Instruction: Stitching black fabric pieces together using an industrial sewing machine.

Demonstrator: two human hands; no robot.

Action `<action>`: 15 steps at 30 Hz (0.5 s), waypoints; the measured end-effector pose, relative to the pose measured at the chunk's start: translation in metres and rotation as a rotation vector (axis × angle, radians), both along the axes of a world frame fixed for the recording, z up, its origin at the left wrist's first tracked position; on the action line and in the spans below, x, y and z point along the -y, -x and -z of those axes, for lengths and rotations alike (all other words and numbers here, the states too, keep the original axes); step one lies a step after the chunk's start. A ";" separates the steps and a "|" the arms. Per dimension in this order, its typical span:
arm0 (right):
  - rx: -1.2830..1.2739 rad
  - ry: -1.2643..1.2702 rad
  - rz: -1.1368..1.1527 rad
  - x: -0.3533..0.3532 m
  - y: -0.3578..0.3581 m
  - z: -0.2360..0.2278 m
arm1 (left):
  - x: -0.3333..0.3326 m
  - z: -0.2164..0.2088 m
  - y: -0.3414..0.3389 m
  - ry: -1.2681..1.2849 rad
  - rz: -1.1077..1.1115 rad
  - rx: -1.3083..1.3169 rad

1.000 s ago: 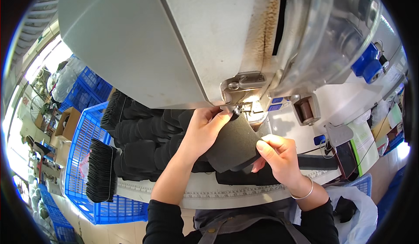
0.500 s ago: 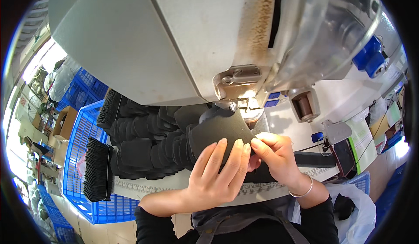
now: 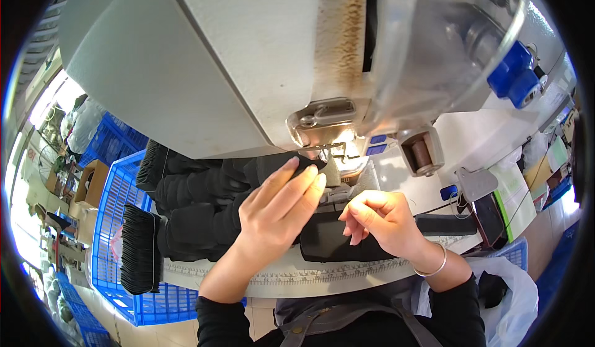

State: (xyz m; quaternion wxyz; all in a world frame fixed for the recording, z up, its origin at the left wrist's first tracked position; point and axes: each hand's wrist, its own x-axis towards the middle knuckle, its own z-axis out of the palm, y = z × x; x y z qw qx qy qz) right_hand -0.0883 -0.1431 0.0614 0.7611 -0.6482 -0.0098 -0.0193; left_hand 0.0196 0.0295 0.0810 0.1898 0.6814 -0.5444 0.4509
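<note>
My left hand (image 3: 276, 210) stretches its fingers toward the presser-foot area of a sewing machine (image 3: 328, 120), above the overlapping black fabric pieces (image 3: 198, 192). Whether its fingertips touch the fabric I cannot tell. Just right of it, my right hand (image 3: 384, 223) has its fingers curled in, with nothing visible in them. Below and left of that hand, flat black pieces (image 3: 331, 241) lie on the white machine table (image 3: 260, 279) near its ruler-marked front edge. A small grey-green corner of material (image 3: 332, 172) shows beside the presser foot.
A blue plastic crate (image 3: 102, 254) stands at the left, beside the bunched ends of the black pieces. Right of the needle area are a thread spool (image 3: 421, 155) and a black strip (image 3: 446, 225). A phone (image 3: 488, 220) and a white plastic bag (image 3: 508, 297) lie farther right.
The black piece held between both hands has left them. My left hand has moved up and left, fingers extended; my right hand has drawn apart from it and curled.
</note>
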 end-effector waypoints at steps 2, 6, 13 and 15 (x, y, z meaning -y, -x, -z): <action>-0.005 0.032 0.002 0.004 0.003 0.006 | 0.003 0.003 -0.010 0.070 0.048 -0.041; 0.009 0.082 -0.010 0.007 0.009 0.009 | 0.005 0.001 -0.026 0.108 0.132 -0.165; -0.020 0.079 -0.023 0.009 0.013 0.013 | 0.005 0.011 -0.039 0.172 0.071 -0.314; -0.019 0.078 -0.021 0.011 0.016 0.015 | 0.005 0.016 -0.041 0.195 0.079 -0.347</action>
